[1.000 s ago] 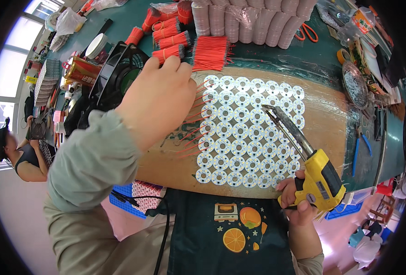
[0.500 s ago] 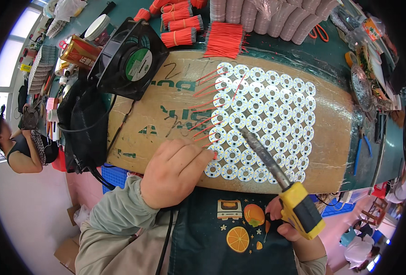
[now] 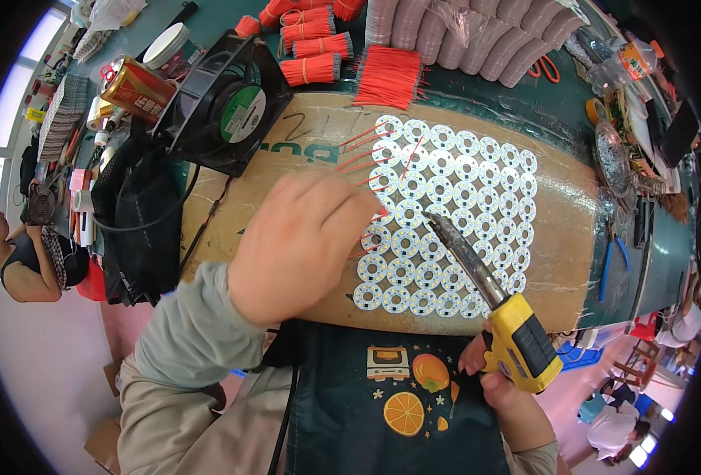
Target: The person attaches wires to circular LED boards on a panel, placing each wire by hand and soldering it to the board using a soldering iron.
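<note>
Rows of round white LED circuit boards with centre holes lie on a brown cardboard sheet. Thin red wires stick out leftward from boards of the leftmost column. My left hand is closed in a pinch over that column's middle; a small red bit shows at its fingertips, too little to name. It covers some wires and boards. At the lower right my right hand grips a yellow and black soldering gun. The dark tip of its metal barrel points up-left, over the boards near my left fingertips.
A black fan stands at the left, beside a black mesh bag. Bundles of red wires and grey stacked rolls line the back. Blue-handled pliers lie at the right. Another person sits far left.
My left hand has moved up the leftmost column, away from me, to its middle boards. The soldering gun has shifted slightly right and up, still in my right hand.
</note>
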Available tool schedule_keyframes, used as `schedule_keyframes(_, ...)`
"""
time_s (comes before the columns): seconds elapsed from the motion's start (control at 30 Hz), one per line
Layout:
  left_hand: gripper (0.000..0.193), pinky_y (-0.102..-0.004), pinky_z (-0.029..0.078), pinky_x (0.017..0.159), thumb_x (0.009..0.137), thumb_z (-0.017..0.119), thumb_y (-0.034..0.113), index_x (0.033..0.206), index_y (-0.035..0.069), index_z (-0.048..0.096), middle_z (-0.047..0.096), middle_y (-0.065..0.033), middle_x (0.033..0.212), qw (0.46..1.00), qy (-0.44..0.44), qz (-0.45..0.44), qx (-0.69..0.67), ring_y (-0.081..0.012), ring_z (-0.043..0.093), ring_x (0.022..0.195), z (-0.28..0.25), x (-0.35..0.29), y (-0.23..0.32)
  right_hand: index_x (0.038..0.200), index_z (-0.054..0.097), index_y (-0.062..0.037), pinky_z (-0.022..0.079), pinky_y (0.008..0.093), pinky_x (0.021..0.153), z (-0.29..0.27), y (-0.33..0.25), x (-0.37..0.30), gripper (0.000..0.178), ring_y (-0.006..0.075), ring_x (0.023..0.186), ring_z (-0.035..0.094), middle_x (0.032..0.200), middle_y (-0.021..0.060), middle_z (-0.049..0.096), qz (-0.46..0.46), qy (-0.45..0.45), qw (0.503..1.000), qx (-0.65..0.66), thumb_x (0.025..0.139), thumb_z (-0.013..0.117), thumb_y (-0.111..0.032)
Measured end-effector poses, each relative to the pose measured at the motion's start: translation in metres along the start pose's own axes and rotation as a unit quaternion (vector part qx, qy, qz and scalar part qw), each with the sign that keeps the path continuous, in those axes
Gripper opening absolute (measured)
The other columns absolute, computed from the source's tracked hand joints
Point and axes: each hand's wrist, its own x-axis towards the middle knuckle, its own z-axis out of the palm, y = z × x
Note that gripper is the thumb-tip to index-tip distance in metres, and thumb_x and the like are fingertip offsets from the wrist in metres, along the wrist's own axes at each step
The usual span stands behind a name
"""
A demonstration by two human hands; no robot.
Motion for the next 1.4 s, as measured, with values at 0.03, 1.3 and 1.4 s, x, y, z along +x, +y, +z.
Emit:
schedule_keyframes(0.03, 0.019, -0.0414, 0.049, 0.071, 0.080, 0.071, 0.002, 0.098, 0.004, 0.066, 0.064, -0.0102, 0.089, 1.000, 0.002, 0.001, -0.002, -0.0307, 0.061, 0.081, 0.002, 0.006, -0.005, 0.138, 0.045, -0.0016, 0.052, 0.0331, 0.064, 0.001, -0.001, 0.000, 0.079, 0.0147, 0.070, 0.054, 0.080, 0.0010, 0.050, -0.001, 0.001, 1.000, -0.003, 0.082, 0.081, -0.045)
schedule_keyframes(1.3, 0.016, -0.0486, 0.049, 0.081, 0.091, 0.059, 0.013, 0.093, -0.003, 0.064, 0.065, -0.0224, 0.091, 0.972, -0.186, -0.132, 0.046, -0.0405, 0.063, 0.089, 0.054, 0.087, -0.023, 0.141, 0.041, 0.0013, 0.052, 0.0330, 0.054, -0.021, -0.010, 0.019, 0.082, 0.0141, 0.059, 0.054, 0.071, 0.0020, 0.051, -0.030, 0.067, 0.984, 0.162, 0.084, 0.079, -0.043)
schedule_keyframes(1.4, 0.016, -0.0481, 0.049, 0.081, 0.091, 0.060, 0.013, 0.091, -0.002, 0.065, 0.066, -0.0220, 0.091, 0.975, -0.175, -0.135, -0.002, -0.0401, 0.063, 0.089, 0.049, 0.089, -0.023, 0.140, 0.041, 0.0019, 0.052, 0.0330, 0.053, -0.021, -0.010, 0.020, 0.080, 0.0139, 0.057, 0.054, 0.071, 0.0018, 0.051, -0.031, 0.066, 0.985, 0.157, 0.085, 0.078, -0.043)
